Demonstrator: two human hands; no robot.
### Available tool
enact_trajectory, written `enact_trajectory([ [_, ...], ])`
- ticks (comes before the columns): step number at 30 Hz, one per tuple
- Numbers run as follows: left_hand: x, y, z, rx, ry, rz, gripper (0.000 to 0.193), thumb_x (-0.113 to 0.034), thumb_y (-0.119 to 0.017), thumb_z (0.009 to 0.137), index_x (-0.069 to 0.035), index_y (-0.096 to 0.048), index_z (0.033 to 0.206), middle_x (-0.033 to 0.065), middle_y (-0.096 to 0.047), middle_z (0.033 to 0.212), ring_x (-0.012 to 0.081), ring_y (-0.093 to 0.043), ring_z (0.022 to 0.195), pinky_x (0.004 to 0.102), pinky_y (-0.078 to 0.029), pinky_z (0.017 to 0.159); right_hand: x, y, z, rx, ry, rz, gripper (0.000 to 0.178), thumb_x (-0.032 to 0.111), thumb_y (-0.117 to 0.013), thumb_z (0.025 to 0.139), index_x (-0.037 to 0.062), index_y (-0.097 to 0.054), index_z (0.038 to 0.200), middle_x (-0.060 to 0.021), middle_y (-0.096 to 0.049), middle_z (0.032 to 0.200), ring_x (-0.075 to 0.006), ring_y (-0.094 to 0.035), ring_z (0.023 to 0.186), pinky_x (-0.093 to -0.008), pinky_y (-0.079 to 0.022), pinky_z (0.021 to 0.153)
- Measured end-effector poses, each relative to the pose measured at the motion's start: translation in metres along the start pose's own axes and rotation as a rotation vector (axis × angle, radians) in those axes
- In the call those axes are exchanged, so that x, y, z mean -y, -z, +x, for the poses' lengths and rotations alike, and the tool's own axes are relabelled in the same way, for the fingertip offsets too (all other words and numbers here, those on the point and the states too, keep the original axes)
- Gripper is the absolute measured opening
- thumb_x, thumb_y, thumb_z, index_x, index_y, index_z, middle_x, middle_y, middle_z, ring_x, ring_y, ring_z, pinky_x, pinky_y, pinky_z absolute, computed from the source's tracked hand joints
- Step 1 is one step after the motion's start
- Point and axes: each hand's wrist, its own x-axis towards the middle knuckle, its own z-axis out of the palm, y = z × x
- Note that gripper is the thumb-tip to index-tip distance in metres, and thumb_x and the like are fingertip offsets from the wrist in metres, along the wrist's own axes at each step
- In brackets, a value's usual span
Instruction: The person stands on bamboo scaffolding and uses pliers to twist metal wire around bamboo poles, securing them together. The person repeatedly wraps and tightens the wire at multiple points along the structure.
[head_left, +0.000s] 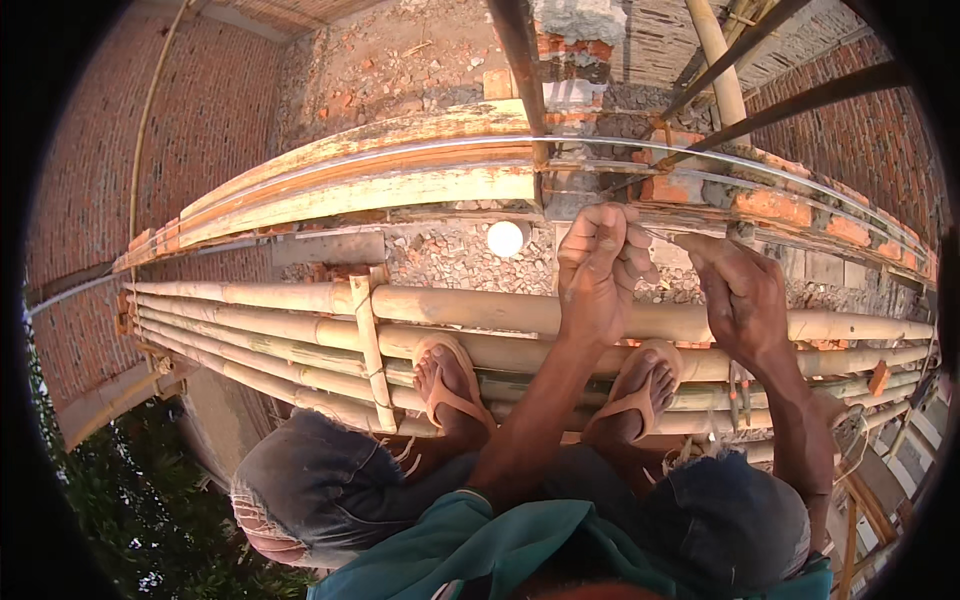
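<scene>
My left hand [603, 265] is raised over the bamboo platform, its fingers curled and thumb pressed in. To its right my right hand [740, 295] is closed in a pinch at about the same height. A thin wire [660, 236] shows faintly between the two hands, with its ends hidden in the fingers. Just beyond them, dark steel bars [625, 185] meet over the brick wall top [775, 208]. Below my right hand, a pair of pliers [738, 395] with reddish handles rests at the bamboo poles.
My sandalled feet [450, 385] stand on lashed bamboo poles [470, 308], with a crosspiece [368, 350] at left. Wooden planks [370, 197] and a long thin metal rod [400, 150] run along the wall. Upright bars [518, 60] rise ahead. Rubble [450, 262] lies below.
</scene>
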Motion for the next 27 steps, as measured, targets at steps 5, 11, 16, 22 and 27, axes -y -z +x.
enact_trajectory([
  [5, -0.056, -0.001, 0.011, 0.067, -0.068, 0.943, 0.045, -0.028, -0.069, 0.102, 0.005, -0.062, 0.130, 0.0088, -0.072, 0.086, 0.0093, -0.060, 0.067, 0.0247, -0.050, 0.061, -0.030, 0.051, 0.022, -0.161, -0.119, -0.081, 0.025, -0.001, -0.064, 0.092, 0.0092, -0.074, 0.113, -0.0169, -0.075, 0.097, -0.0360, -0.071, 0.085, -0.0418, -0.055, 0.072],
  [11, -0.073, -0.006, 0.023, 0.011, -0.194, 1.367, 0.035, -0.029, -0.067, 0.103, 0.002, -0.072, 0.119, 0.0037, -0.069, 0.082, 0.0060, -0.057, 0.066, 0.0229, -0.047, 0.061, -0.077, 0.050, 0.075, -0.192, 0.113, -0.425, 0.032, 0.002, -0.062, 0.090, 0.0144, -0.077, 0.115, -0.0148, -0.076, 0.096, -0.0349, -0.071, 0.092, -0.0435, -0.056, 0.084],
  [16, -0.035, -0.009, 0.034, -0.037, -0.248, 1.231, 0.042, -0.027, -0.063, 0.106, 0.004, -0.062, 0.135, 0.0032, -0.064, 0.070, 0.0035, -0.051, 0.057, 0.0208, -0.041, 0.052, -0.093, 0.040, 0.130, 0.058, 0.320, -0.265, 0.030, 0.004, -0.061, 0.084, 0.0067, -0.077, 0.108, -0.0242, -0.073, 0.099, -0.0391, -0.071, 0.089, -0.0487, -0.057, 0.080],
  [22, -0.014, -0.014, 0.044, -0.196, -0.383, 1.217, 0.018, -0.010, -0.064, 0.102, 0.004, -0.062, 0.114, 0.0043, -0.064, 0.066, 0.0065, -0.054, 0.055, 0.0222, -0.040, 0.050, -0.103, 0.035, 0.175, 0.482, 0.374, -0.076, 0.033, 0.007, -0.065, 0.084, 0.0099, -0.075, 0.115, -0.0184, -0.075, 0.097, -0.0357, -0.071, 0.085, -0.0456, -0.055, 0.076],
  [27, -0.022, -0.027, 0.045, -0.197, -0.337, 1.503, 0.015, -0.008, -0.058, 0.102, 0.005, -0.065, 0.102, 0.0065, -0.063, 0.062, 0.0081, -0.057, 0.059, 0.0256, -0.043, 0.053, -0.108, 0.020, 0.202, 0.565, 0.381, 0.084, 0.035, 0.004, -0.064, 0.084, 0.0106, -0.076, 0.117, -0.0163, -0.076, 0.100, -0.0303, -0.071, 0.085, -0.0422, -0.055, 0.075],
])
